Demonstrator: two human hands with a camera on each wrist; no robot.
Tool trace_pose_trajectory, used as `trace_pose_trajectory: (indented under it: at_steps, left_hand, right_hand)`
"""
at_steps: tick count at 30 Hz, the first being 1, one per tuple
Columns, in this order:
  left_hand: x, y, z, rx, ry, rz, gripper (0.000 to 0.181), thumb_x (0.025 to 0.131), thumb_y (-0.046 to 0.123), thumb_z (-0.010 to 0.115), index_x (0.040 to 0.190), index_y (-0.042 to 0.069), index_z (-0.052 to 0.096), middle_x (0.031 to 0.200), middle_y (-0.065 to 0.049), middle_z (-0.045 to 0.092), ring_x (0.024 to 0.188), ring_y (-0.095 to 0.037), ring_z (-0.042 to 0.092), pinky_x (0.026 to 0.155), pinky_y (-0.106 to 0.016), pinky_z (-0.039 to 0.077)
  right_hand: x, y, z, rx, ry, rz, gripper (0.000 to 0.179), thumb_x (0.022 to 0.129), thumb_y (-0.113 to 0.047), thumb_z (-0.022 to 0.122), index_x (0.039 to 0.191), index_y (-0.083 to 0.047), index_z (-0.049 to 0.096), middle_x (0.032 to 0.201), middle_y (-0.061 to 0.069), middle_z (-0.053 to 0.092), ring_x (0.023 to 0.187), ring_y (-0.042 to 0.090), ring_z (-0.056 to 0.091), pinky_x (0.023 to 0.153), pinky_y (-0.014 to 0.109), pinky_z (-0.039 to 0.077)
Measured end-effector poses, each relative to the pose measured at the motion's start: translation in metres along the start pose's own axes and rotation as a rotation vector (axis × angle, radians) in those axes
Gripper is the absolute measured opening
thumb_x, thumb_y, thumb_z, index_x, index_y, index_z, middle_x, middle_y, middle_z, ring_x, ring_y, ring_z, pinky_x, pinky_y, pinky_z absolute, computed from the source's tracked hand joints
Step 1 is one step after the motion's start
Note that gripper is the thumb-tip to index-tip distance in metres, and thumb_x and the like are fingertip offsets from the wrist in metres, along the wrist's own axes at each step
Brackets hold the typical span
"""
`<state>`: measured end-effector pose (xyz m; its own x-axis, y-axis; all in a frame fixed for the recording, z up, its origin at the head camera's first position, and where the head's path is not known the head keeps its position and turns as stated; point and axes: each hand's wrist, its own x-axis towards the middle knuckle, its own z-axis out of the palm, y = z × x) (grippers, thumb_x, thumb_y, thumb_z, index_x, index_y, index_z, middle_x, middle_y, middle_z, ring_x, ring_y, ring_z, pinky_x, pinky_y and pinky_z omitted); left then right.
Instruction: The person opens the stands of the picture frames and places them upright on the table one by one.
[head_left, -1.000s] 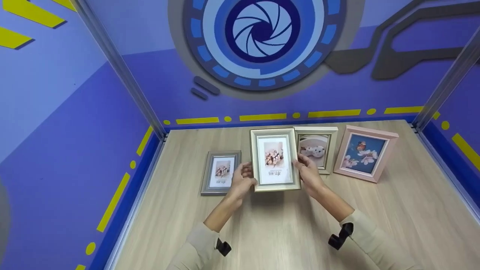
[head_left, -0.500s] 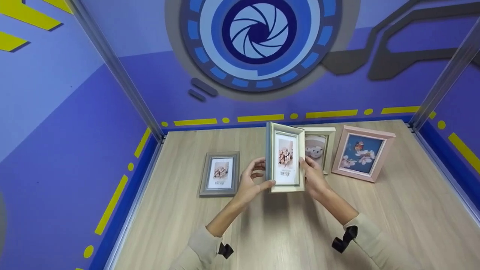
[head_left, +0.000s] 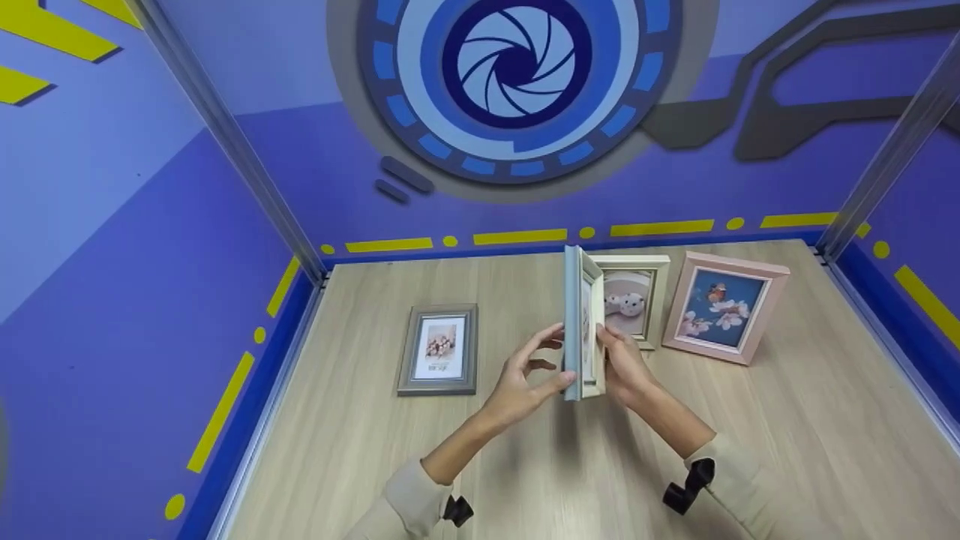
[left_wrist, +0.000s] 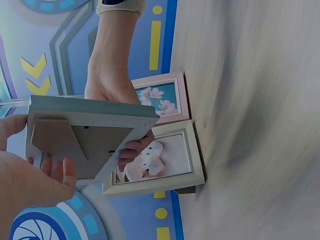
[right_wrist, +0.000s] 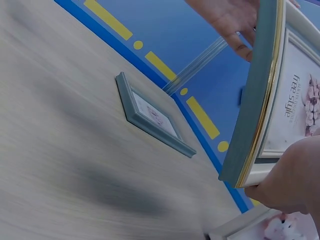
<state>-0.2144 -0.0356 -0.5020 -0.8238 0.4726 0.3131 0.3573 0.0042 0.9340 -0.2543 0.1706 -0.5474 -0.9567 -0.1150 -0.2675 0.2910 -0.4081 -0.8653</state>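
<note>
A cream-faced photo frame is turned nearly edge-on between two hands, raised off the wooden tabletop.

Facing the head camera a second ago, it has swung round so its picture points toward 3 o'clock and its blue-grey side shows; the left wrist view catches the back with its easel stand, which likely puts that stand within easy reach of the left fingers. The right hand grips the frame's 3 o'clock edge; the left hand, at 8 o'clock, rests its thumb on the near end, fingers bent and spread close to the back, though whether they grip I cannot tell. A grey photo frame lies flat toward 9 o'clock; toward 3 o'clock stand a second cream frame, just beyond, then a pink frame.
</note>
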Motion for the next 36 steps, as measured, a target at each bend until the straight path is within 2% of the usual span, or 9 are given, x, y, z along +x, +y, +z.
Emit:
trace_pose_trajectory:
  at_steps: [4,6,11,15,18,23,28,31,36]
  left_hand:
    - [-0.001,-0.002,0.002,0.003,-0.091,0.021,0.070,0.096,0.022,0.070,0.157,0.014,0.038,0.150,-0.012,0.047,0.138,-0.028,0.045,0.107,-0.047,0.050]
    - [-0.001,-0.004,0.003,0.010,-0.127,0.027,0.073,0.096,0.027,0.070,0.159,0.016,0.035,0.151,-0.012,0.045,0.139,-0.024,0.043,0.108,-0.047,0.050]
    - [0.000,-0.007,0.005,0.011,-0.170,0.044,0.073,0.096,0.037,0.070,0.158,0.019,0.036,0.152,-0.013,0.042,0.137,-0.022,0.043,0.107,-0.042,0.051]
    - [0.001,-0.010,0.008,0.006,-0.193,0.053,0.072,0.096,0.039,0.071,0.156,0.016,0.039,0.151,-0.015,0.041,0.136,-0.026,0.045,0.105,-0.037,0.052]
    - [0.000,-0.010,0.010,-0.009,-0.200,0.036,0.072,0.095,0.039,0.072,0.154,0.014,0.040,0.151,-0.014,0.041,0.136,-0.026,0.045,0.106,-0.037,0.052]
    - [0.000,-0.009,0.012,-0.045,-0.210,-0.030,0.076,0.093,0.037,0.074,0.155,0.014,0.037,0.156,-0.012,0.039,0.139,-0.030,0.044,0.109,-0.038,0.051]
    - [0.001,-0.009,0.014,-0.046,-0.233,-0.112,0.081,0.091,0.044,0.075,0.156,0.016,0.036,0.157,-0.008,0.038,0.141,-0.026,0.044,0.111,-0.033,0.050]
    - [0.002,-0.009,0.014,-0.030,-0.240,-0.120,0.081,0.091,0.044,0.076,0.156,0.015,0.038,0.157,-0.008,0.039,0.140,-0.025,0.045,0.110,-0.030,0.050]
    - [0.003,-0.008,0.014,-0.008,-0.241,-0.111,0.075,0.093,0.032,0.076,0.155,0.009,0.041,0.159,-0.013,0.041,0.140,-0.027,0.049,0.108,-0.029,0.051]
  right_hand:
    - [-0.002,0.003,-0.002,0.036,-0.028,0.021,0.039,0.112,-0.024,0.034,0.139,0.001,0.047,0.110,0.000,0.064,0.104,0.014,0.059,0.092,0.030,0.051]
    - [-0.003,0.005,-0.003,0.050,-0.030,0.025,0.031,0.111,-0.022,0.037,0.124,-0.004,0.058,0.107,0.001,0.065,0.102,0.015,0.058,0.091,0.031,0.049]
    - [-0.005,0.008,-0.004,0.075,-0.046,0.032,0.032,0.111,-0.018,0.037,0.100,-0.013,0.067,0.097,-0.001,0.064,0.091,0.014,0.056,0.082,0.028,0.047]
    - [-0.007,0.010,-0.007,0.041,-0.065,0.040,0.033,0.111,-0.018,0.032,0.102,-0.013,0.063,0.094,-0.001,0.065,0.088,0.015,0.057,0.078,0.029,0.049]
    - [-0.009,0.011,-0.008,0.030,-0.079,0.048,0.033,0.111,-0.019,0.031,0.104,-0.014,0.063,0.096,-0.002,0.066,0.092,0.017,0.059,0.081,0.030,0.049]
    - [-0.011,0.013,-0.009,0.048,-0.096,0.040,0.034,0.110,-0.018,0.032,0.105,-0.016,0.066,0.098,-0.004,0.068,0.095,0.015,0.062,0.082,0.029,0.049]
    - [-0.010,0.016,-0.011,0.068,-0.129,0.031,0.035,0.112,-0.025,0.033,0.107,-0.020,0.068,0.099,-0.007,0.066,0.092,0.012,0.059,0.082,0.027,0.048]
    - [-0.010,0.017,-0.014,0.078,-0.148,0.040,0.038,0.112,-0.029,0.032,0.106,-0.022,0.069,0.097,-0.007,0.064,0.090,0.011,0.056,0.081,0.027,0.047]
    - [-0.008,0.020,-0.017,0.117,-0.174,0.029,0.038,0.113,-0.029,0.033,0.106,-0.019,0.069,0.094,-0.006,0.066,0.084,0.010,0.058,0.075,0.025,0.050]
